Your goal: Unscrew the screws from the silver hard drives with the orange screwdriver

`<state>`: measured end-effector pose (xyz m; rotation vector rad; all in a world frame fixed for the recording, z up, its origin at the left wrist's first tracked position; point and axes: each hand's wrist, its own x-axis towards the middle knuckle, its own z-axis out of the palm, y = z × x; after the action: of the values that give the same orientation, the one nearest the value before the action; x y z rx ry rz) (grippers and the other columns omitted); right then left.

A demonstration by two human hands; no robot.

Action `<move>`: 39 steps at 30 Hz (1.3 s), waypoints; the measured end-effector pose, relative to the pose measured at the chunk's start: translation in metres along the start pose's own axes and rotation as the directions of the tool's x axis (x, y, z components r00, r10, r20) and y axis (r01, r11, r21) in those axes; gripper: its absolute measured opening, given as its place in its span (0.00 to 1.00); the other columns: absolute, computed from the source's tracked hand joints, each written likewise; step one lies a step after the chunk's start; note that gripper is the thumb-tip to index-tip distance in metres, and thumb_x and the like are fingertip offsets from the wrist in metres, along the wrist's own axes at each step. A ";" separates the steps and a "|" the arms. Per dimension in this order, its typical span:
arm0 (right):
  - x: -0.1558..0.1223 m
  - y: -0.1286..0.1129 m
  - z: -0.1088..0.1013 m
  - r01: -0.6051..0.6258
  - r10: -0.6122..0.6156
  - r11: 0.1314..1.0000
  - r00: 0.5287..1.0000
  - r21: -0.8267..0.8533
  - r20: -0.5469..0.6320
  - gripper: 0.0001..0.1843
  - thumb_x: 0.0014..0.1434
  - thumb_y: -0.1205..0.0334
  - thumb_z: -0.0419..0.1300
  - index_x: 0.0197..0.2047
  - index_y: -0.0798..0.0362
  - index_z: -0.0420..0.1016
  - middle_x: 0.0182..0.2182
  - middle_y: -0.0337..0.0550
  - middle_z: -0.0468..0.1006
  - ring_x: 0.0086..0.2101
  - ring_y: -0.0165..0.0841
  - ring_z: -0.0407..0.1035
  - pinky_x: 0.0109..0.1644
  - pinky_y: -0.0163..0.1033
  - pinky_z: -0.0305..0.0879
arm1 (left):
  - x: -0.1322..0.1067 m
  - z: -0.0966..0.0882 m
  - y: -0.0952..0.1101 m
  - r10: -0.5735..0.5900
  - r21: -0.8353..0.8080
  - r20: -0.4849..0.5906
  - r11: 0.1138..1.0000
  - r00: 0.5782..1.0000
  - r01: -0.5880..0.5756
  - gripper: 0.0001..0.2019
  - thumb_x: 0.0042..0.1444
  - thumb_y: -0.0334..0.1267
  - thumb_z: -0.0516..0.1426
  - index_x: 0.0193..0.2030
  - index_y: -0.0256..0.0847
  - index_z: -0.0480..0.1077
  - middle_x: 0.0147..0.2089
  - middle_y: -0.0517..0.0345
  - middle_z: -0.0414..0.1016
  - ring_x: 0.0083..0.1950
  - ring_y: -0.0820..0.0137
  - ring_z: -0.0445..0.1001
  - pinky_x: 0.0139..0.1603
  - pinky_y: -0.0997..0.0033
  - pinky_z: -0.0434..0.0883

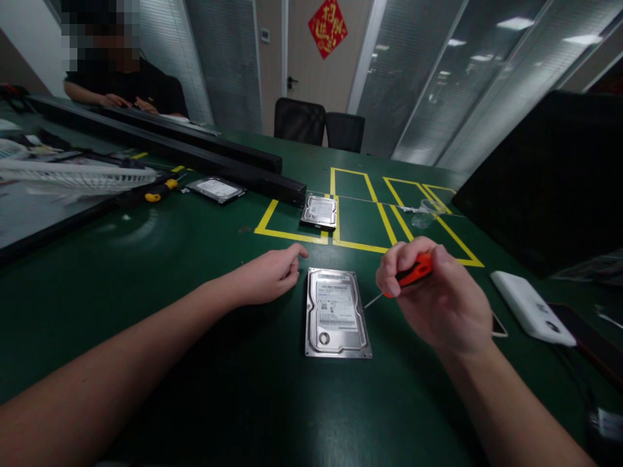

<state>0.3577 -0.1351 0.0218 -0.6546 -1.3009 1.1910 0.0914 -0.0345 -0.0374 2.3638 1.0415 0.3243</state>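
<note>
A silver hard drive (335, 314) lies label up on the green table in front of me. Gripped in my right hand (442, 298) is a screwdriver (413, 272) with an orange and black handle. Its thin shaft slants down to the left, and the tip is at the drive's right edge; I cannot tell whether it sits in a screw. My left hand (272, 275) rests by the drive's upper left corner, index finger stretched out, the other fingers loosely curled, nothing visible in it.
Two more hard drives (320, 211) (217, 189) lie farther back, near long black bars (195, 152). A yellow and black screwdriver (160, 191) is at left. On the right are a white device (533, 308), a clear plastic cup (426, 214) and a black monitor (545, 181). Another person (126, 84) sits behind.
</note>
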 end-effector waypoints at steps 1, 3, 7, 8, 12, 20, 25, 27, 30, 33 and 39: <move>0.000 0.000 0.000 0.002 -0.002 1.000 1.000 -0.003 0.000 0.14 0.71 0.51 0.57 0.37 0.50 0.75 0.33 0.42 0.76 0.29 0.33 0.68 0.35 0.42 0.62 | 0.000 0.000 -0.001 0.004 0.002 -0.004 1.000 1.000 -0.004 0.20 0.69 0.38 0.52 0.65 0.38 0.62 0.38 0.58 0.74 0.37 0.66 0.73 0.38 0.67 0.65; -0.001 0.000 0.001 -0.005 0.005 1.000 1.000 0.000 -0.005 0.09 0.69 0.53 0.62 0.38 0.48 0.73 0.34 0.40 0.77 0.26 0.31 0.67 0.31 0.40 0.60 | 0.000 0.001 -0.001 0.011 0.006 -0.013 1.000 1.000 -0.011 0.19 0.69 0.38 0.52 0.65 0.38 0.62 0.38 0.58 0.74 0.37 0.66 0.73 0.38 0.67 0.65; -0.002 0.001 0.000 -0.014 0.014 0.999 1.000 0.044 -0.005 0.12 0.72 0.48 0.59 0.43 0.47 0.74 0.32 0.39 0.76 0.21 0.27 0.57 0.27 0.38 0.50 | 0.000 0.001 0.000 0.006 0.003 -0.011 1.000 1.000 -0.006 0.20 0.68 0.39 0.52 0.65 0.38 0.62 0.38 0.58 0.75 0.37 0.66 0.73 0.38 0.67 0.65; -0.002 0.001 0.000 -0.014 0.014 0.999 1.000 0.052 -0.006 0.17 0.73 0.46 0.54 0.44 0.49 0.76 0.31 0.40 0.75 0.22 0.28 0.57 0.28 0.39 0.51 | 0.000 0.001 0.001 0.000 0.000 -0.008 1.000 1.000 0.000 0.20 0.68 0.38 0.52 0.65 0.38 0.62 0.38 0.58 0.75 0.37 0.66 0.73 0.38 0.67 0.65; -0.001 0.000 -0.001 -0.019 0.019 0.999 1.000 0.048 0.006 0.22 0.74 0.51 0.50 0.40 0.54 0.80 0.32 0.45 0.75 0.27 0.31 0.65 0.33 0.42 0.60 | 0.000 0.000 0.002 -0.010 0.001 -0.006 1.000 1.000 0.010 0.20 0.68 0.38 0.52 0.65 0.38 0.62 0.37 0.58 0.74 0.36 0.66 0.73 0.37 0.67 0.65; -0.001 -0.003 0.002 -0.009 0.008 0.997 1.000 0.081 0.016 0.07 0.69 0.56 0.61 0.43 0.49 0.77 0.34 0.41 0.79 0.23 0.28 0.63 0.29 0.39 0.56 | 0.000 0.001 -0.001 0.002 -0.011 -0.010 1.000 1.000 -0.002 0.19 0.69 0.38 0.52 0.65 0.39 0.62 0.38 0.59 0.75 0.36 0.66 0.73 0.38 0.67 0.65; 0.001 -0.001 0.000 -0.004 0.004 0.998 1.000 0.056 0.001 0.23 0.74 0.51 0.50 0.40 0.55 0.82 0.32 0.46 0.78 0.26 0.31 0.65 0.33 0.41 0.61 | 0.000 0.002 -0.003 0.008 -0.004 -0.016 1.000 1.000 -0.008 0.19 0.68 0.38 0.53 0.64 0.39 0.62 0.38 0.58 0.75 0.37 0.66 0.73 0.39 0.67 0.65; 0.002 -0.001 0.000 0.001 -0.001 0.999 1.000 0.044 0.007 0.18 0.72 0.53 0.55 0.37 0.53 0.80 0.33 0.45 0.78 0.29 0.32 0.69 0.35 0.42 0.64 | 0.001 0.002 -0.003 0.012 -0.004 -0.020 1.000 1.000 -0.012 0.19 0.68 0.38 0.53 0.64 0.39 0.62 0.38 0.59 0.75 0.37 0.66 0.73 0.39 0.68 0.65; 0.001 -0.001 0.001 -0.001 0.000 0.999 1.000 0.041 0.014 0.08 0.68 0.56 0.63 0.38 0.50 0.77 0.36 0.42 0.80 0.26 0.31 0.70 0.31 0.40 0.62 | 0.000 0.002 -0.003 0.012 -0.006 -0.020 1.000 1.000 -0.012 0.19 0.68 0.38 0.53 0.64 0.39 0.62 0.37 0.59 0.74 0.36 0.66 0.73 0.39 0.68 0.65; -0.001 0.000 0.002 -0.005 0.004 0.998 1.000 0.057 0.022 0.07 0.68 0.54 0.64 0.42 0.48 0.77 0.34 0.40 0.80 0.22 0.27 0.62 0.26 0.37 0.53 | 0.000 0.001 -0.001 0.010 -0.005 -0.018 1.000 1.000 -0.010 0.19 0.68 0.38 0.53 0.64 0.39 0.63 0.37 0.59 0.74 0.36 0.66 0.73 0.38 0.67 0.65; -0.001 -0.001 -0.001 -0.006 0.005 0.999 1.000 0.042 0.015 0.22 0.74 0.52 0.52 0.38 0.55 0.82 0.34 0.45 0.76 0.25 0.30 0.66 0.32 0.41 0.59 | 0.000 0.000 0.002 -0.003 0.001 -0.015 1.000 1.000 0.003 0.19 0.68 0.38 0.52 0.64 0.38 0.63 0.37 0.58 0.75 0.37 0.65 0.73 0.39 0.67 0.65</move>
<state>0.3594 -0.1363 0.0218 -0.6198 -1.2834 1.2267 0.0923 -0.0358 -0.0365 2.3639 1.0517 0.3412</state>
